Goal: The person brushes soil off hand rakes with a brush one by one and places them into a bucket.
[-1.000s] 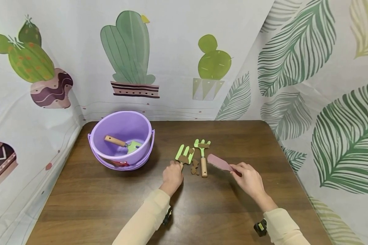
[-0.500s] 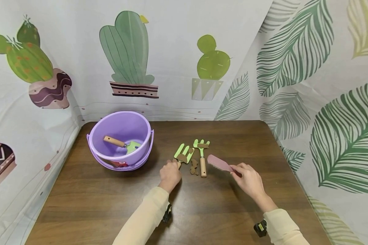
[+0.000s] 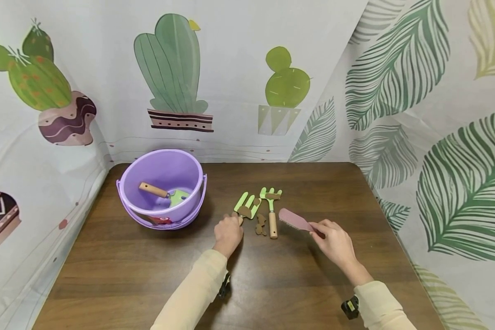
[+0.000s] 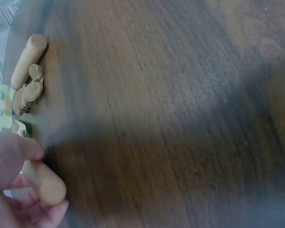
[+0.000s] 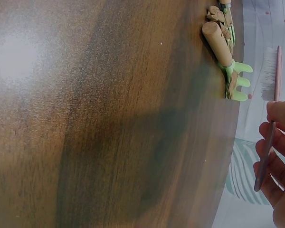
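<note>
My left hand (image 3: 228, 233) grips the wooden handle (image 4: 48, 184) of a green garden fork (image 3: 247, 205), which lies low at the table with brown clay-like lumps on its tines. To its right lies a small green hand rake (image 3: 273, 213), wooden handle towards me, a brown piece across its prongs. Loose brown lumps (image 3: 261, 225) sit between the two tools. My right hand (image 3: 333, 240) pinches the handle of a pink brush (image 3: 294, 219) above the table, right of the rake. White bristles (image 5: 269, 78) show in the right wrist view.
A purple bucket (image 3: 134, 179) stands at the back left, its handle folded down against the front. Inside leans a green trowel (image 3: 154, 189) with a wooden handle. The wooden table (image 3: 297, 284) ends at a patterned cloth (image 3: 231, 82) behind.
My left hand has shifted slightly left and back with the fork's handle, so the fork's angle differs a little. The right hand and brush stay almost still.
</note>
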`<move>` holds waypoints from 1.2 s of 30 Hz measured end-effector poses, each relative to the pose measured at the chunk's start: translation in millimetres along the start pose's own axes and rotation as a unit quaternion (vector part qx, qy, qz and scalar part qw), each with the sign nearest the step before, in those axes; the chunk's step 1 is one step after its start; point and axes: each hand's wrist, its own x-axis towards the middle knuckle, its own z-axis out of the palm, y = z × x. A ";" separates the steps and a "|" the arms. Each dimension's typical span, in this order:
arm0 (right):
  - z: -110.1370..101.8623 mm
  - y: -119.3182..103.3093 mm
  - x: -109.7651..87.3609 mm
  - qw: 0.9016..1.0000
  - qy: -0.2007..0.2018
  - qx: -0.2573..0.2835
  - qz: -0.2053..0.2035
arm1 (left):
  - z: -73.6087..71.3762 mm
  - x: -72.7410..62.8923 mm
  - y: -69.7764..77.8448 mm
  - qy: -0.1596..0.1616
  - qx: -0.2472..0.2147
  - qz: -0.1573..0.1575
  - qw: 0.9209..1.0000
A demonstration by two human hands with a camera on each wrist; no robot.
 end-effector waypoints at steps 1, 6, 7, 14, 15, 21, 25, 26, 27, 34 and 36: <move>-0.1 0.0 -0.1 1.000 -0.001 0.000 0.000 | -0.3 0.1 0.5 0.000 0.000 -0.002 1.000; -0.6 -0.1 0.4 1.000 -0.002 -0.002 -0.001 | -1.3 1.2 4.0 -0.001 0.010 -0.013 1.000; -0.7 -0.1 0.7 1.000 -0.002 -0.002 -0.001 | -1.5 1.7 4.5 0.000 0.013 -0.013 1.000; -1.2 0.1 2.6 1.000 0.002 -0.003 -0.002 | -2.3 4.4 1.2 0.006 0.045 0.001 0.999; -1.3 -0.1 2.9 1.000 0.002 -0.003 -0.002 | -2.6 4.6 0.2 0.009 0.047 0.003 0.999; -2.2 -1.6 2.9 1.000 0.003 -0.002 -0.001 | -4.1 5.2 -7.6 0.026 0.055 0.015 0.998; -2.6 -2.0 2.7 1.000 0.005 -0.003 -0.001 | -4.1 5.2 -12.0 0.039 0.065 0.021 0.997; -2.4 -2.0 2.6 1.000 0.006 -0.002 -0.002 | -4.2 5.1 -13.0 0.043 0.068 0.023 0.997; -2.3 -2.0 2.5 1.000 0.007 -0.002 -0.003 | -4.4 4.9 -13.9 0.047 0.070 0.025 0.996; -0.3 -1.9 1.3 1.000 0.008 -0.001 -0.003 | -9.7 3.4 -20.5 0.063 0.076 0.041 0.994; 0.1 -1.7 1.7 1.000 0.009 -0.002 -0.003 | -11.2 3.5 -22.6 0.065 0.076 0.046 0.994</move>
